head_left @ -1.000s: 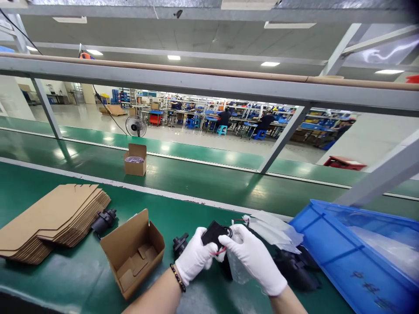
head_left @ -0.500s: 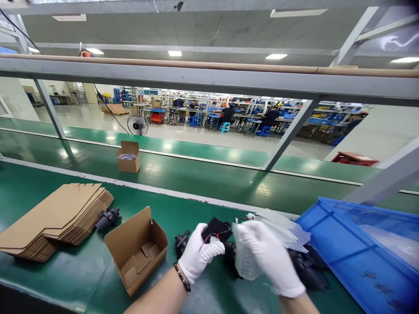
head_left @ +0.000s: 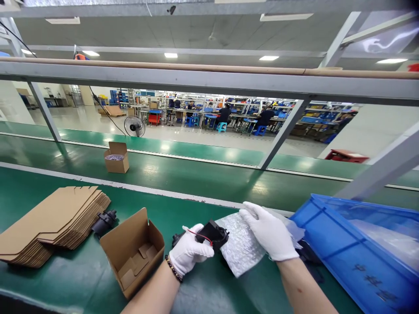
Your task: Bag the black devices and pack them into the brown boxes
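My left hand (head_left: 190, 250), white-gloved, is closed around a black device (head_left: 210, 235) with a red wire, perhaps a small pump. To its right, my gloved right hand (head_left: 270, 231) holds a bubble wrap bag (head_left: 241, 246) by its upper right side; the thumb is hidden. The bag's left edge lies close beside the device. An open cardboard box (head_left: 140, 261) stands left of my left hand, with only its folded bottom flaps showing inside. Part of another black item shows behind my left hand.
A stack of flat cardboard (head_left: 55, 218) lies at the left, with a black part (head_left: 104, 221) beside it. On the belt stands a small box (head_left: 117, 163) with purplish wrapped contents. A blue crate (head_left: 360, 253) is at the right. Metal posts (head_left: 284, 133) rise beyond the bench.
The bubble wrap bag has spread out flatter and come up next to the device. My right hand has moved to its upper side. My left hand has turned the device and shifted slightly left.
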Motion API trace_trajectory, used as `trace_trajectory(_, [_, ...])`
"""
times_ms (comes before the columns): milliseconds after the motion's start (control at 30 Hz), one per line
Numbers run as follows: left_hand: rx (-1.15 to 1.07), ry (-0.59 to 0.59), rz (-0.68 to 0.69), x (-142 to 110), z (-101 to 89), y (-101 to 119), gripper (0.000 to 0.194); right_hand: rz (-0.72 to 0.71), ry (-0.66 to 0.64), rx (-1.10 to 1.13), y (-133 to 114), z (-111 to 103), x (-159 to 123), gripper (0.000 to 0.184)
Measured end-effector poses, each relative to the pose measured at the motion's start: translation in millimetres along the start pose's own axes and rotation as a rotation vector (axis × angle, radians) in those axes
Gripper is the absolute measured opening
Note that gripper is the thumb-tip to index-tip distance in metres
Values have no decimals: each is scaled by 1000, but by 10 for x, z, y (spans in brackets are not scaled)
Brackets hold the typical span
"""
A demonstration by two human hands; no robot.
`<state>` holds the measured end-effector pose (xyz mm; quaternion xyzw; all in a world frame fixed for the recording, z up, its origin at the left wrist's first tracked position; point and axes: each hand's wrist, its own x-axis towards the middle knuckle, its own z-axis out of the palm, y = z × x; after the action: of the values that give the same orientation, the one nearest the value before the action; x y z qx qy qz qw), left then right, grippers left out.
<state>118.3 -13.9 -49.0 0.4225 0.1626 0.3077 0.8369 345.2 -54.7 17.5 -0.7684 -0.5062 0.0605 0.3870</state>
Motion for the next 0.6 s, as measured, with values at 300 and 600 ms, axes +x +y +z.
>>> trace_trajectory(300, [109,-39,86,-5,211,7,56,-7,-80,890,-172,-75,-285,82])
trace_trajectory(600, [105,70,77,-18,207,-9,45,-73,-208,693,131,130,-410,36])
